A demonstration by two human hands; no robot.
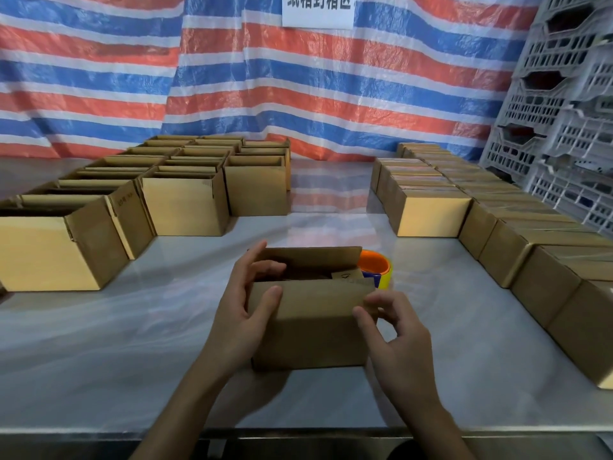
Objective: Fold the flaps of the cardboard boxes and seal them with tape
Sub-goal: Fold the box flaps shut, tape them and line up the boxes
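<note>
- Head view: the cardboard box [311,330] in hand stands on the surface [132,327] straight ahead of the person, top not yet closed. Its far flap [311,255] and near flap [315,293] both stand up.
- The left hand [245,307] holds the box's left end. The thumb presses the outside of the near flap and the fingers [268,267] curl over the edge into the opening.
- The right hand [394,330] sits at the near flap's right corner with thumb and fingers narrowly curled. Whether they truly pinch the cardboard I cannot tell.
- The tape roll [378,267] lies just behind the box's right end, within easy reach.
- Open boxes [185,200] wait in rows on the left; closed boxes [431,214] are lined up on the right, beside stacked crates [564,111].
- To do this fold well, I judge:
  - Tuck the short end flaps down flat first.
  - Bring the two long flaps together so their edges meet along the middle without overlap or gap.
  - Keep one hand pressing the seam while the other fetches the tape, or the flaps will likely spring back up.
</note>
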